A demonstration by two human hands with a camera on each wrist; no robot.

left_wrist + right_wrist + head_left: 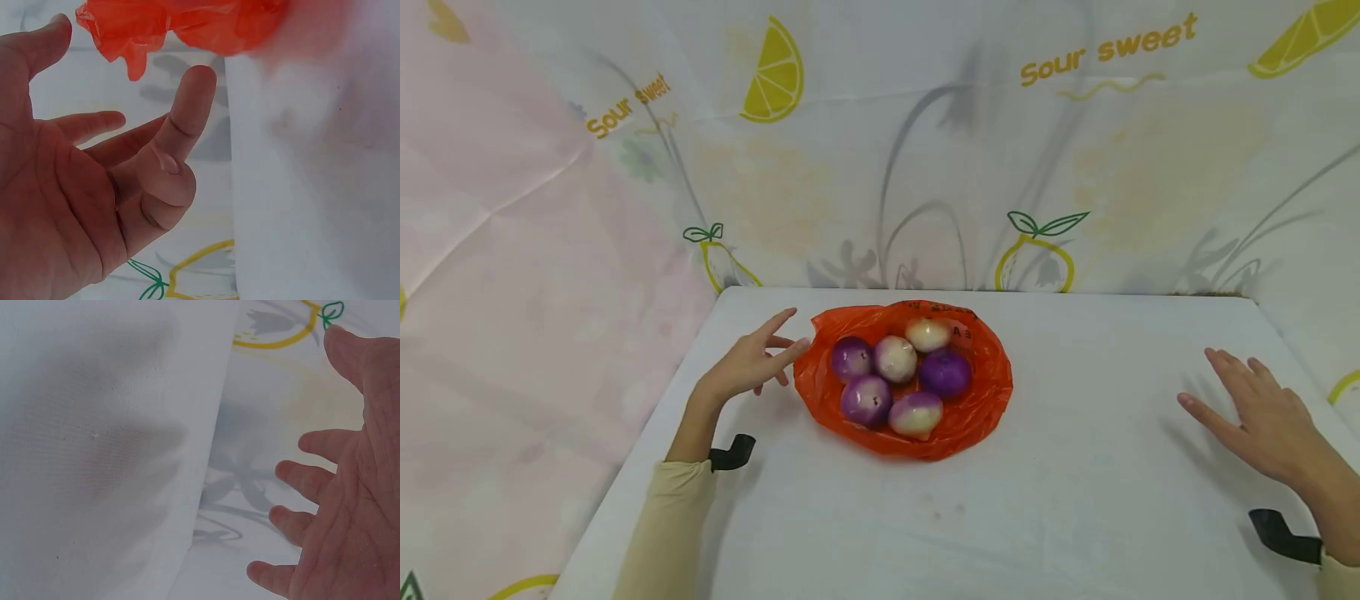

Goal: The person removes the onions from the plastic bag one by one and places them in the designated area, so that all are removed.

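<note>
An orange-red plastic bag point(985, 425) lies spread open on the table like a shallow bowl. Several round, glossy purple-and-white vegetables, like onions or turnips, sit in it, among them a deep purple one point(945, 372) and a paler one point(895, 359). Just left of the bag hovers my left hand point(748, 363), its thumb close to the bag's edge; touching or apart, I cannot tell. In the left wrist view its fingers are loosely bent with nothing among them, below the bag point(219, 25). Far to the right, my right hand point(1262, 421) is held above the table, fingers spread and holding nothing.
The white table point(1075, 500) ends at a back edge against a hanging cloth point(865, 167) printed with lemons and words. More printed cloth point(512, 333) hangs along the left side. Black curved pieces point(733, 452) are on both wrists.
</note>
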